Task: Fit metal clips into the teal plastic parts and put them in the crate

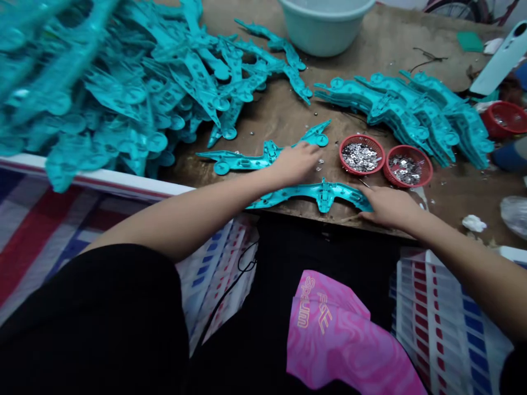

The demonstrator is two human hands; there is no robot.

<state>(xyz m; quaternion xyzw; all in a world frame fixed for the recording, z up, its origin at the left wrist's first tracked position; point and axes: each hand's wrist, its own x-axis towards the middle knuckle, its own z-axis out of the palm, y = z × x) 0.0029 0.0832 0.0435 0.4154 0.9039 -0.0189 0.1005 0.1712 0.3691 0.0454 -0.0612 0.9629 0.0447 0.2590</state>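
Observation:
My left hand (298, 163) reaches over a curved teal plastic part (242, 161) lying on the table. Its fingers are bent downward and close together by small loose metal pieces (321, 161); their tips are partly hidden. Nearer the table's front edge lies a second teal plastic part (325, 196), with a raised cross-shaped middle. At that part's right end is my right hand (391, 207), thumb and forefinger closed around the tip. A thin metal sliver (364, 184) shows at the forefinger; what it belongs to is unclear.
Two red baskets (362, 155) (408, 166) hold small metal pieces. Teal parts form a large heap (135, 82) at left and neat stacks (395, 107) at right. A pale basin (327, 27) stands behind. Another red basket (504, 119) and white fluff (474, 223) are at right.

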